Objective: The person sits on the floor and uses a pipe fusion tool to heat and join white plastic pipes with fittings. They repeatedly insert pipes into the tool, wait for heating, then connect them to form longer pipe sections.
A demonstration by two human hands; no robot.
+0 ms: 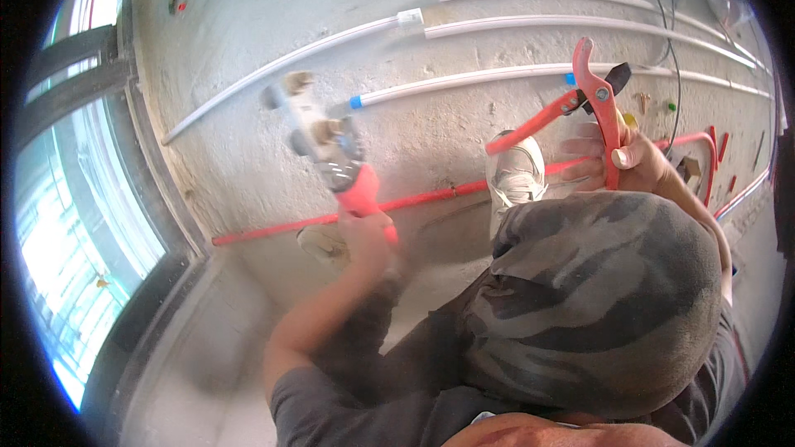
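My left hand (366,240) is closed round the red handle of a pipe fusion welder (319,128). Its metal head, with round sockets on the sides, points up and away, blurred by motion. On the right, my right hand (633,157) grips a red pipe cutter (603,112) by one handle. The cutter's arms are spread, its dark blade shows near the pivot, and no pipe is in its jaw. Behind both hands a long red pipe (439,196) runs across the rough concrete. A white pipe (464,79) with blue ends lies beyond, between the tools.
More white pipes (571,23) lie farther off, one with a white coupling (410,18). Small fittings (643,101) and short red pipe pieces (723,147) lie at right. Window frames (79,74) stand at left. Camouflage cloth (604,306) bulges at lower right; a white shoe (517,174) shows beyond it.
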